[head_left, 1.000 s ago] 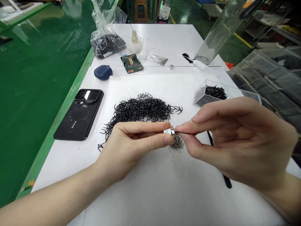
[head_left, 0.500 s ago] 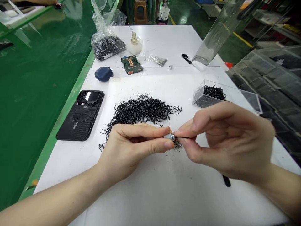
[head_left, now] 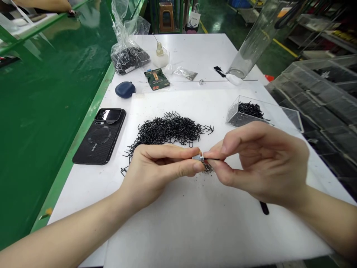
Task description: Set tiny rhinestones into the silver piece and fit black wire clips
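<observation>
Between thumb and forefinger, my left hand [head_left: 164, 167] pinches a small grey metal piece [head_left: 197, 158] with a pale end facing right. My right hand [head_left: 259, 160] pinches a thin black wire-like part [head_left: 212, 159], its left tip meeting the metal piece's pale end. Whether the two are joined I cannot tell. Just below the fingertips lies a little heap of tiny metallic bits [head_left: 208, 168]. Behind my left hand spreads a pile of bent black wire-like pieces [head_left: 170, 128] on a white sheet. A black stick-like thing [head_left: 264, 207] shows partly from under my right hand.
A phone [head_left: 100, 136] lies at left, near a dark blue case [head_left: 125, 89]. At right stands a clear box [head_left: 234, 115] of black pieces. Farther back are a plastic bag [head_left: 129, 59], a green packet [head_left: 157, 79], a small bottle [head_left: 159, 50] and a tilted glass cylinder [head_left: 248, 52].
The view has shifted slightly. Both hands keep their pinch, tips still together; the right hand sits a little farther left in view.
</observation>
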The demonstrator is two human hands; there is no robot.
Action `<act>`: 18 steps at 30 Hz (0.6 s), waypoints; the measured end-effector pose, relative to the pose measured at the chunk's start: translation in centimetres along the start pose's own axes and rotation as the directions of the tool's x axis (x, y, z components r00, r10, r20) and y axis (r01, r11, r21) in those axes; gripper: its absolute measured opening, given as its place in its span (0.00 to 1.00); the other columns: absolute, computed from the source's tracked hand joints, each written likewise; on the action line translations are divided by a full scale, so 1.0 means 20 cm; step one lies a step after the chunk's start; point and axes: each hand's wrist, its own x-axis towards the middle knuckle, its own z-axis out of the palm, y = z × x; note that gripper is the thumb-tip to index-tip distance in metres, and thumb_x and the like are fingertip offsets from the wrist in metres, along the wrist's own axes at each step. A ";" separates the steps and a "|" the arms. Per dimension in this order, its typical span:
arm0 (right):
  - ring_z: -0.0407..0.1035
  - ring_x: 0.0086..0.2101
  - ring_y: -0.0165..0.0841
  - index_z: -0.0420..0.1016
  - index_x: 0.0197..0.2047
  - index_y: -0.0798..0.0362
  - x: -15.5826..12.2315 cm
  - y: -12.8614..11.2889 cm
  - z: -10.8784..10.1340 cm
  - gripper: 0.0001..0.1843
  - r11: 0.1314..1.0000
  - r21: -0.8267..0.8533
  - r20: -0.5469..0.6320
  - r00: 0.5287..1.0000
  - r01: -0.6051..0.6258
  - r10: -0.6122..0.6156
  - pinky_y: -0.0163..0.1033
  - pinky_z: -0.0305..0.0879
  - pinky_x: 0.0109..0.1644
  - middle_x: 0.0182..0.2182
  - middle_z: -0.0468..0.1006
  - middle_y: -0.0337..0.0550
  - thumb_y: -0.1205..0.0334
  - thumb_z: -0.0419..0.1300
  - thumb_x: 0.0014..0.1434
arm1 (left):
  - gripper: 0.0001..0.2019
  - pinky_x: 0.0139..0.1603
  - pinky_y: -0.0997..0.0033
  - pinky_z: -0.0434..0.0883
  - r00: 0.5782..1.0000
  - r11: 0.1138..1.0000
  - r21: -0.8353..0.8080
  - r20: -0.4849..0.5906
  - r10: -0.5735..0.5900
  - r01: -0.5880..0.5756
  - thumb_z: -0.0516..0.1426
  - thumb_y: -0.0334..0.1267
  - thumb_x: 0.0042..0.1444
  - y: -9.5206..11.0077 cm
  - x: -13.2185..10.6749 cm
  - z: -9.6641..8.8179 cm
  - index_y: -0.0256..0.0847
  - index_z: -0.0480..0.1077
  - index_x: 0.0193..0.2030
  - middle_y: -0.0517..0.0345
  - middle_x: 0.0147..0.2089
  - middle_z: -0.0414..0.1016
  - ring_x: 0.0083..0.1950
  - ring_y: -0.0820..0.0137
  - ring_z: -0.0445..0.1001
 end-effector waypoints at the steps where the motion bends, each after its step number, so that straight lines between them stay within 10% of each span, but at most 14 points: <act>1: 0.84 0.36 0.32 0.77 0.47 0.48 0.00 0.00 0.00 0.18 1.000 0.002 -0.004 1.000 0.001 -0.001 0.36 0.86 0.44 0.37 0.82 0.38 0.78 0.72 0.62 | 0.12 0.44 0.88 0.84 1.000 1.000 0.004 0.002 0.006 -0.006 0.77 0.29 0.56 0.00 0.00 0.00 0.54 0.90 0.40 0.65 0.40 0.89 0.38 0.80 0.87; 18: 0.84 0.36 0.30 0.75 0.48 0.48 0.01 0.01 0.01 0.20 0.998 -0.061 -0.060 0.998 0.033 -0.037 0.34 0.85 0.41 0.37 0.86 0.34 0.78 0.73 0.60 | 0.12 0.49 0.88 0.85 0.999 0.998 -0.069 0.046 0.010 -0.007 0.74 0.26 0.60 0.00 0.00 0.00 0.52 0.89 0.43 0.65 0.40 0.89 0.43 0.78 0.89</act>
